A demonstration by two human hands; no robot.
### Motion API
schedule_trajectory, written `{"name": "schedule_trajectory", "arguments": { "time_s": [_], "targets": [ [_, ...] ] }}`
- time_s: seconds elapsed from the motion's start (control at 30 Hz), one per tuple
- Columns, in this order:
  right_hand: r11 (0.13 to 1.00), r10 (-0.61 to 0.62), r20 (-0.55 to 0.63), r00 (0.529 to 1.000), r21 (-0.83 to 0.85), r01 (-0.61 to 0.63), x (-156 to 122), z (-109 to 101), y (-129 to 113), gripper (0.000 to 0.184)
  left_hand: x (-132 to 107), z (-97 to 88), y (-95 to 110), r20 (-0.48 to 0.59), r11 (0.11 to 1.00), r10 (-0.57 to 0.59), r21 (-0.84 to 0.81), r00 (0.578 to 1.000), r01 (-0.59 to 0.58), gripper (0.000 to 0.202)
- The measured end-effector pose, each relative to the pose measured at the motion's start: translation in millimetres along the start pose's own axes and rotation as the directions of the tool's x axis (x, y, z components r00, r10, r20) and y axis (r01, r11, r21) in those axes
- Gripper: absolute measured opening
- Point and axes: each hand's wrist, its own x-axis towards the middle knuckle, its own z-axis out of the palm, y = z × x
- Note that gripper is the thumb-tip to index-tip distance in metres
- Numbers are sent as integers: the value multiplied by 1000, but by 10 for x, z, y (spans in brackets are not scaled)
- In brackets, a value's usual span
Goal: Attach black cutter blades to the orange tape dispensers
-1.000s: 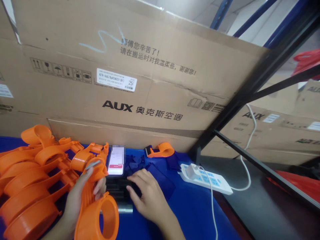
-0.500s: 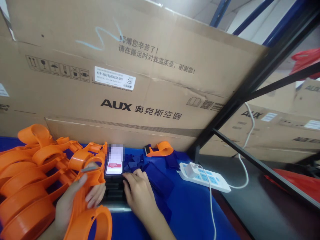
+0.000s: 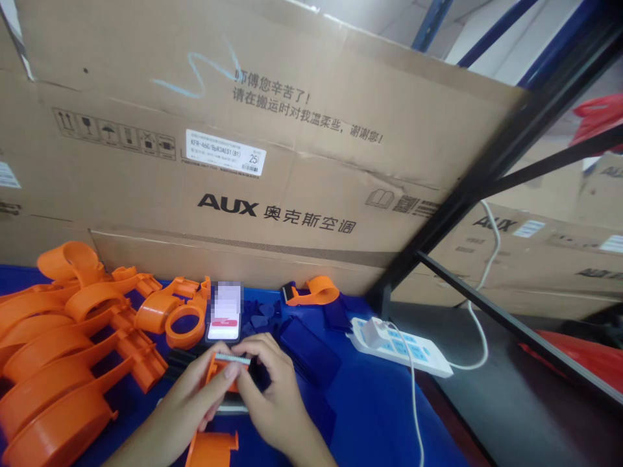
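Note:
An orange tape dispenser (image 3: 214, 449) is held up in front of me, its cutting end towards the far side. Across that end runs a toothed metal blade (image 3: 232, 359). My left hand (image 3: 202, 386) wraps the dispenser from the left, its thumb pressed just under the blade. My right hand (image 3: 275, 392) is closed at the right end of the blade, fingers on the dispenser; whether a small part is also pinched there is hidden. Below my hands, dark strips (image 3: 182, 360) lie partly covered.
Many orange tape dispensers (image 3: 58, 415) are piled at the left, with an orange ring (image 3: 185, 326) beside them. A phone (image 3: 224, 331) stands behind my hands. Blue pieces (image 3: 309, 350), another dispenser (image 3: 316, 290) and a white power strip (image 3: 403, 347) lie rightward. Cardboard boxes (image 3: 292, 181) rise behind.
My left hand has brought the dispenser right and turned it, so the blade end shows. My right hand has left the dark strips and closed on the dispenser's blade end.

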Motion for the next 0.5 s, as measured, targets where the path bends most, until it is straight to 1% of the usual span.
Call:
{"name": "schedule_trajectory", "arguments": {
  "time_s": [0.03,0.07,0.17,0.27,0.33,0.37,0.4,0.43,0.47,0.5],
  "targets": [
    [1000,22,-19,1000,12,-22,4,11,-15,5,-20,10,18,8,1000,3,26,1000,-3,37],
    [999,43,-40,998,21,-42,7,17,-28,6,-32,15,30,8,999,7,37,1000,-7,37],
    [994,103,-97,990,36,-100,20,-26,-30,9,-15,-18,32,-25,1000,-2,-14,1000,1,37],
    [985,169,-219,961,65,-158,45,-189,53,12,47,-131,37,-104,985,12,-168,995,-29,35],
    [984,179,-327,928,67,-167,66,-339,116,14,79,-235,95,-126,945,33,-318,991,-72,42],
    [988,155,-362,919,41,-151,75,-407,133,14,88,-288,144,-117,915,33,-395,993,-77,47],
    [991,121,-360,925,-3,-131,81,-462,136,13,92,-337,204,-91,882,18,-467,996,-59,53],
    [993,81,-313,946,-55,-104,83,-497,123,12,90,-382,270,-55,847,-11,-532,998,-20,56],
    [991,43,-232,972,-111,-71,81,-510,98,11,85,-419,337,-31,807,-45,-590,999,18,57],
    [986,13,-121,993,-164,-33,74,-500,67,10,76,-449,401,-35,771,-70,-636,997,32,55]
  ]
}}
